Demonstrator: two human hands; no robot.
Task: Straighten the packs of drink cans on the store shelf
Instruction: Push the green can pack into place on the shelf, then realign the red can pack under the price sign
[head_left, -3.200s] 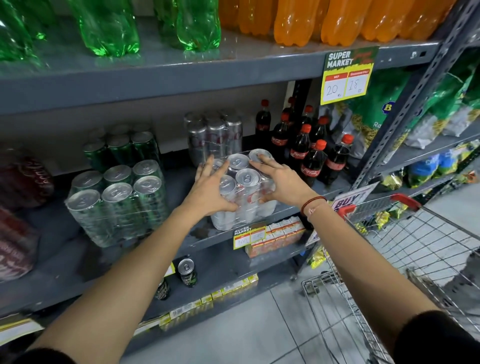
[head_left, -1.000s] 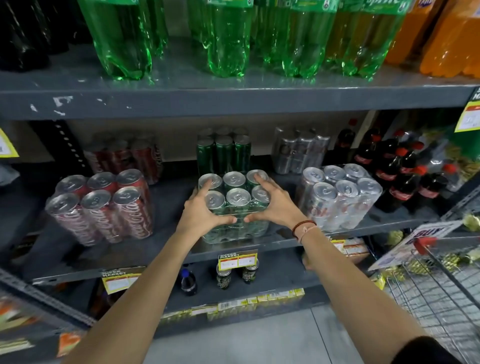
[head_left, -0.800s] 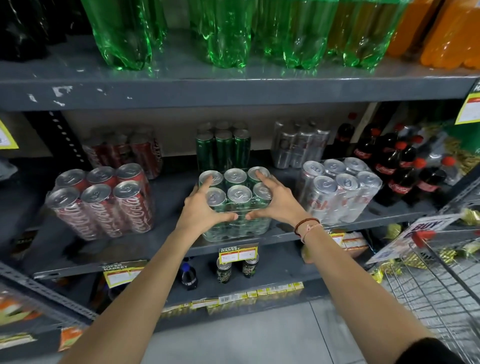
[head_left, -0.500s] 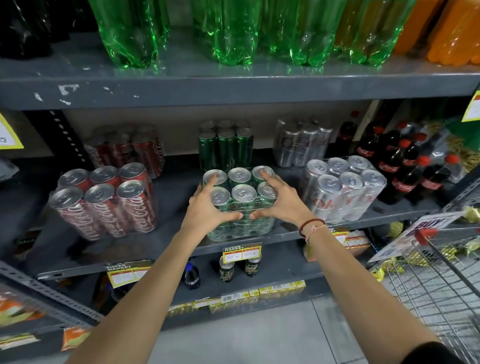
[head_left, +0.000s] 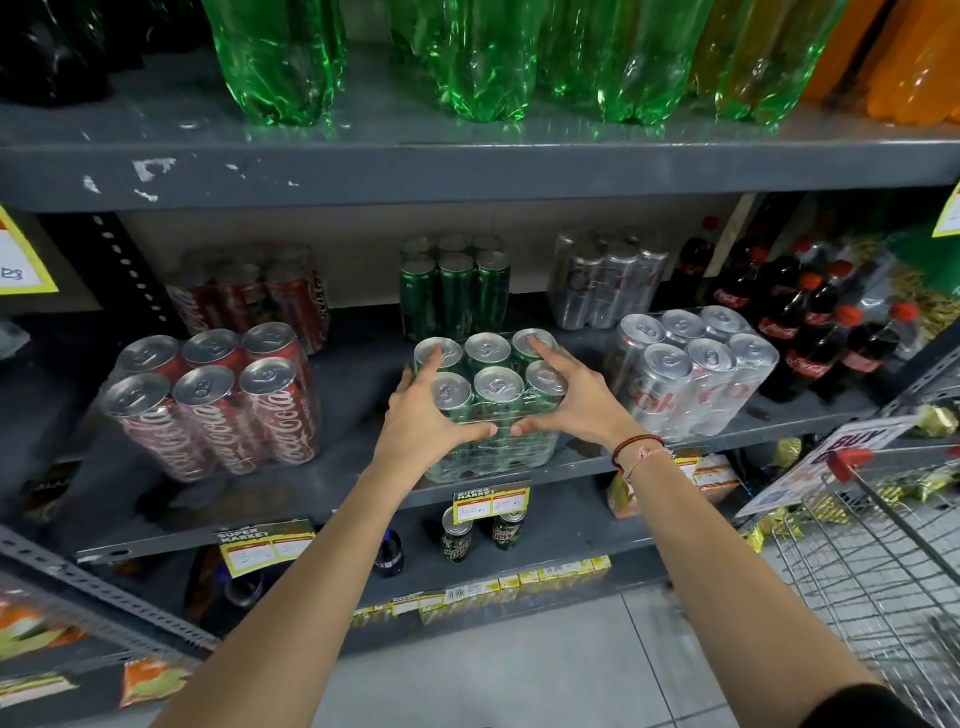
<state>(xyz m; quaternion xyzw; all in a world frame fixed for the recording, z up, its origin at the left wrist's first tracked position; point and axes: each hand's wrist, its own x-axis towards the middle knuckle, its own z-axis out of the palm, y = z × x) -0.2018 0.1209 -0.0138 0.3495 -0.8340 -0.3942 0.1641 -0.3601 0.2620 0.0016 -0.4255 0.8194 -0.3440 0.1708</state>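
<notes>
A shrink-wrapped pack of green cans stands at the front of the grey middle shelf. My left hand clasps its left side and my right hand its right side, thumbs nearly meeting across the front. A pack of red cola cans sits to the left, tilted and turned. A pack of silver cans sits to the right, also at an angle. Behind stand a second red pack, a second green pack and a second silver pack.
Small cola bottles fill the shelf's right end. Large green bottles and orange bottles stand on the shelf above. Single cans sit on the lower shelf. A wire shopping cart stands at the right, close to my right arm.
Both hands have shifted from the silver pack to the green pack and stayed on it. Over the last second the green pack sits slightly further back and squarer to the shelf edge.
</notes>
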